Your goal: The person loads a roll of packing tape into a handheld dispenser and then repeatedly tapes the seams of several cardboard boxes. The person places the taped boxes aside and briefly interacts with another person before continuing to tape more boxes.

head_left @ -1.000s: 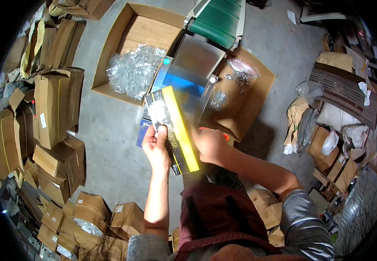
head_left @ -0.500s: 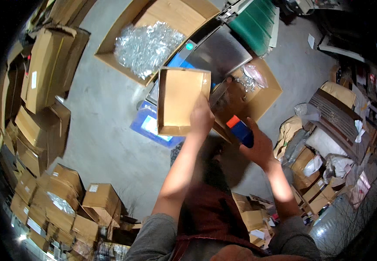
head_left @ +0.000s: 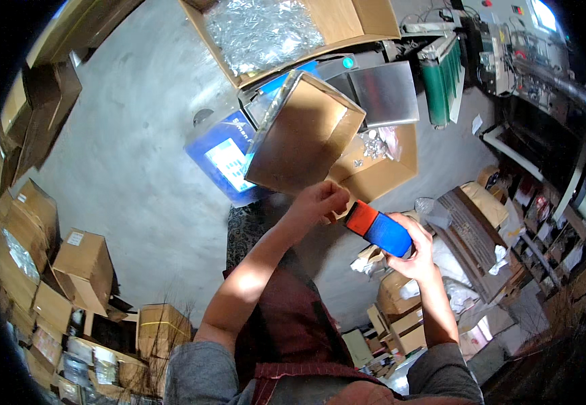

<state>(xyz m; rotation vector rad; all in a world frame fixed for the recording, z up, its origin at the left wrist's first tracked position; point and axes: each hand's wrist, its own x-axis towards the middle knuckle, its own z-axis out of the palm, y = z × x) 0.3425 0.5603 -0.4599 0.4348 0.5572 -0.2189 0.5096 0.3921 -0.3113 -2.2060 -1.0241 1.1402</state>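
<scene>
My right hand (head_left: 414, 250) grips a small blue and orange box (head_left: 378, 228) with a dark edge at its orange end. Its thumb and fingers lie along the blue part. My left hand (head_left: 323, 202) is just left of the orange end, fingers curled in and nothing visible in them. An open shallow cardboard box (head_left: 306, 135) sits tilted beyond my left hand, over a machine with a blue panel. Whether the left fingers touch its lower edge is hard to tell.
A large carton of clear plastic packets (head_left: 266, 34) stands at the far side. Beside the machine's metal plate (head_left: 386, 94) is a carton with small shiny pieces (head_left: 374, 145). A blue case (head_left: 222, 158) lies to its left. Stacked cartons (head_left: 83, 270) line the left; a green conveyor (head_left: 439, 84) stands far right.
My left hand has come off the shallow cardboard box's side and moved nearer the blue and orange box. The shallow box has turned and tilted. The view has swung right.
</scene>
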